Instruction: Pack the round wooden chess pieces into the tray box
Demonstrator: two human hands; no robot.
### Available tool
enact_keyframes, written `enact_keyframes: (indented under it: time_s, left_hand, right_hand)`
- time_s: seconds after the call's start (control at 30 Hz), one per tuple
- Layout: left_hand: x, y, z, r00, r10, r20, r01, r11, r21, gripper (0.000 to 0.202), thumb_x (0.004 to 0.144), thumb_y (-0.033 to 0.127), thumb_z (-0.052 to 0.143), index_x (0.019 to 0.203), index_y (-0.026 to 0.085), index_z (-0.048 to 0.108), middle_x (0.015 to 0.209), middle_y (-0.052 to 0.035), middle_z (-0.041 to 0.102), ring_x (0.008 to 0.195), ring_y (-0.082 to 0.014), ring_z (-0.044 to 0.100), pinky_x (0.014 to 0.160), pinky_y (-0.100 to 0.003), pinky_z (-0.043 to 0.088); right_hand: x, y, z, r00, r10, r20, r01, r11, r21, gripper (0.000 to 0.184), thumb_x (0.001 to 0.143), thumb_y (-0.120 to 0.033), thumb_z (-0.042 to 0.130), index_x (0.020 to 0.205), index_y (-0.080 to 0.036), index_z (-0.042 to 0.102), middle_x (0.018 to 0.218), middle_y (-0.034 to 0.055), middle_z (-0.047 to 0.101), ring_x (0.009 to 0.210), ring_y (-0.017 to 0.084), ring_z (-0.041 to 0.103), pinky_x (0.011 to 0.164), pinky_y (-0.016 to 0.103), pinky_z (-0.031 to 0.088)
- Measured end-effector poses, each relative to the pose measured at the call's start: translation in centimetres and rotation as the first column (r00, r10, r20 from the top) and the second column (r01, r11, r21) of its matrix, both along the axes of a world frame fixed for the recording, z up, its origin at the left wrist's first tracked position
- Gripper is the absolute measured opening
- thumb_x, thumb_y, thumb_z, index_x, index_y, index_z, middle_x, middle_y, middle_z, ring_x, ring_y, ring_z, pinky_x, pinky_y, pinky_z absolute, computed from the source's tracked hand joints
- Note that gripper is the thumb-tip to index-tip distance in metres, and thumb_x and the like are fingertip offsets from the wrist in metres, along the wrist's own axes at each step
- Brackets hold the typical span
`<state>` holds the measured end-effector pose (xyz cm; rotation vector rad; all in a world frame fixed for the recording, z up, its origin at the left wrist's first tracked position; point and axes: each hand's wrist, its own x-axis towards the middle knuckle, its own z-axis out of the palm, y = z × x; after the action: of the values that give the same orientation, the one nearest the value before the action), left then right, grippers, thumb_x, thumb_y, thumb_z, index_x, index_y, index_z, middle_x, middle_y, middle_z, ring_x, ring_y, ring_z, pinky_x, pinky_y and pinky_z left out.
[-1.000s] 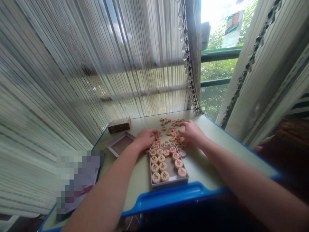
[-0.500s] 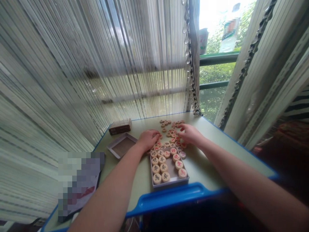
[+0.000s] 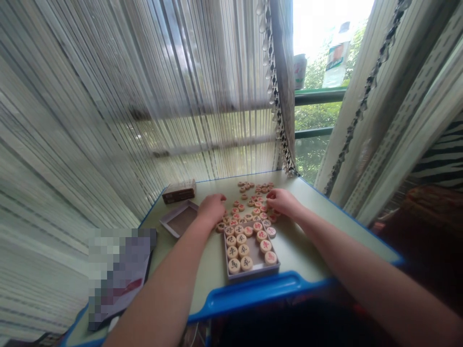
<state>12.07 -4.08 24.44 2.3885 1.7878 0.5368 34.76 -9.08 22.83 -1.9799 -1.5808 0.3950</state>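
Observation:
Round wooden Chinese chess pieces (image 3: 256, 211) with red or black characters lie scattered over the table. An open shallow box (image 3: 253, 274) nearest me holds a column of red-marked pieces at right, columns of black-marked ones at left and several along its far end; bare floor shows between. My left hand (image 3: 212, 210) hovers left of the loose pieces, its fingers curled together; what they hold, if anything, is hidden. At the right edge of the loose pieces, my right hand (image 3: 284, 202) has its fingertips drawn together, and I cannot make out what is in them.
The box's lid (image 3: 180, 219) lies left of my left hand. Behind it rests a small brown box (image 3: 179, 191). A blurred flat device (image 3: 125, 282) lies at the table's left. A blue rim (image 3: 260, 291) borders the table (image 3: 318, 246); string curtains (image 3: 202, 86) hang behind.
My left hand has drawn back leftward from the loose pieces, uncovering some of them. My right hand's fingers have closed together near the same spot. The view has shifted slightly.

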Motion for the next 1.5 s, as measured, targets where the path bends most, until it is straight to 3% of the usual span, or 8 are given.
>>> enact_keyframes:
  time_s: [0.13,0.23,0.4,0.8,1.07,1.2,1.37,1.5]
  left_hand:
    - [-0.1,0.2,-0.1,1.0,0.008,-0.019,-0.009,0.997,-0.077,0.036,0.069,0.014,0.053,0.103,0.018,0.066,0.107,-0.0092,0.066,0.101,-0.0223,0.06,0.085,-0.028,0.046]
    - [0.2,0.1,0.0,0.999,-0.017,0.041,0.021,0.996,-0.09,0.037,0.07,0.008,0.05,0.102,0.018,0.066,0.107,-0.007,0.067,0.1,-0.0191,0.06,0.085,-0.025,0.046]
    - [0.4,-0.3,0.2,0.99,-0.088,0.11,0.099,0.989,-0.107,0.035,0.074,0.007,0.046,0.101,0.016,0.066,0.103,-0.0068,0.068,0.095,-0.0173,0.062,0.082,-0.024,0.048]
    - [0.8,-0.6,0.2,0.984,-0.178,-0.005,0.177,0.984,-0.028,0.031,0.079,0.021,0.045,0.098,0.018,0.069,0.1,-0.0061,0.069,0.096,-0.0202,0.061,0.088,-0.028,0.045]
    - [1.1,-0.5,-0.7,0.92,-0.391,-0.033,0.388,0.919,-0.073,0.037,0.085,0.027,0.036,0.11,0.021,0.064,0.119,-0.0028,0.061,0.109,-0.0177,0.054,0.097,-0.027,0.039]
    - [1.0,-0.5,-0.8,0.92,-0.388,-0.05,0.385,0.921,-0.055,0.037,0.085,0.026,0.037,0.106,0.021,0.066,0.115,-0.0051,0.061,0.103,-0.0179,0.056,0.095,-0.026,0.04]
    - [0.9,-0.4,-0.9,0.951,-0.297,-0.088,0.293,0.955,-0.056,0.037,0.079,0.018,0.042,0.106,0.024,0.067,0.112,-0.0062,0.059,0.097,-0.0195,0.058,0.092,-0.028,0.042]
    - [1.0,-0.5,-1.0,0.95,-0.297,-0.1,0.296,0.955,-0.019,0.035,0.079,0.018,0.042,0.101,0.023,0.069,0.112,-0.0068,0.059,0.098,-0.0193,0.057,0.092,-0.028,0.042]
  right_hand:
    - [-0.5,-0.1,-0.2,0.99,0.089,0.107,-0.102,0.987,0.122,0.022,0.073,-0.033,0.058,0.084,-0.018,0.071,0.084,0.0065,0.064,0.075,0.017,0.057,0.07,0.027,0.044]
    - [-0.7,0.0,-0.6,0.934,0.265,0.239,-0.321,0.917,0.237,0.019,0.074,-0.03,0.06,0.086,-0.023,0.073,0.096,0.0077,0.06,0.094,0.021,0.051,0.088,0.034,0.039]
    - [-0.9,-0.3,-0.7,0.837,0.446,0.317,-0.517,0.834,0.191,0.019,0.075,-0.03,0.061,0.087,-0.023,0.074,0.094,0.0082,0.059,0.091,0.022,0.046,0.087,0.038,0.037]
    - [-0.8,-0.2,-0.8,0.82,0.454,0.349,-0.541,0.814,0.212,0.023,0.077,-0.028,0.059,0.094,-0.023,0.072,0.095,0.0083,0.06,0.09,0.021,0.045,0.087,0.036,0.035]
    - [-1.2,-0.3,-0.8,0.841,0.437,0.319,-0.515,0.829,0.219,0.021,0.075,-0.021,0.058,0.09,-0.022,0.073,0.091,0.008,0.06,0.088,0.02,0.046,0.088,0.036,0.036]
    - [-1.0,-0.2,-0.7,0.828,0.473,0.302,-0.551,0.786,0.28,0.024,0.074,-0.016,0.057,0.09,-0.023,0.073,0.093,0.0066,0.06,0.093,0.02,0.047,0.089,0.035,0.037]
    - [-0.8,-0.1,-0.7,0.819,0.461,0.342,-0.55,0.8,0.239,0.022,0.073,-0.019,0.057,0.089,-0.021,0.073,0.09,0.0072,0.06,0.091,0.021,0.049,0.089,0.035,0.038]
    - [-0.9,-0.1,-0.7,0.804,0.465,0.371,-0.559,0.804,0.204,0.019,0.073,-0.023,0.059,0.087,-0.019,0.071,0.085,0.0064,0.06,0.086,0.019,0.051,0.088,0.034,0.038]
